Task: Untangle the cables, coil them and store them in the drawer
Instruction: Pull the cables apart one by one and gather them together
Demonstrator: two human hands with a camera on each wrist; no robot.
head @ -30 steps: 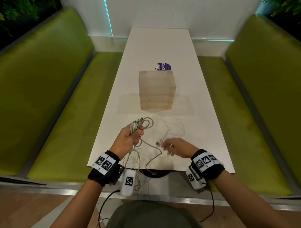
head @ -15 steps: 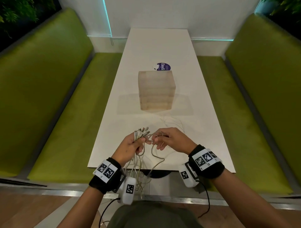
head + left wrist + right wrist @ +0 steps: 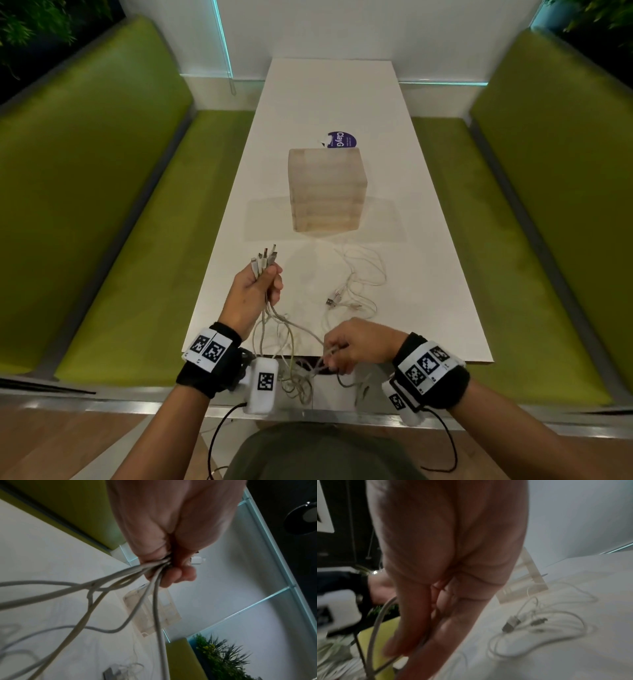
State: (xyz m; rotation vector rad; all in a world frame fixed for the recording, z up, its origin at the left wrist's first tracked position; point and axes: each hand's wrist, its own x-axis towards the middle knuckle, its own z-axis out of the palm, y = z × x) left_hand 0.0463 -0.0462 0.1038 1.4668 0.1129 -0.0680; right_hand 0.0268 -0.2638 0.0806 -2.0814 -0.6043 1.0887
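Note:
My left hand [image 3: 258, 291] is raised over the near left of the white table [image 3: 329, 102] and grips a bundle of white cables [image 3: 291, 342] just below their plugs [image 3: 264, 258], which stick up out of the fist. The strands [image 3: 96, 592] fall from the fist [image 3: 169, 555] and hang past the table's near edge. At that edge my right hand [image 3: 346, 349] pinches the strands between fingers and thumb [image 3: 412, 628]. Another loose white cable [image 3: 356, 291] with a USB plug [image 3: 510, 624] lies tangled on the table. The pale wooden drawer box [image 3: 327, 190] stands mid-table, closed.
A purple round sticker [image 3: 340, 139] lies behind the box. Green padded benches [image 3: 102, 205] run along both sides of the table, the right bench [image 3: 513, 240] too. A white wall closes the far end. Black wires trail from my wrist cameras below the table edge.
My right hand slid from beside the left hand's plugs down along the strands toward me, to the table's near edge. The left hand kept its grip and rose slightly.

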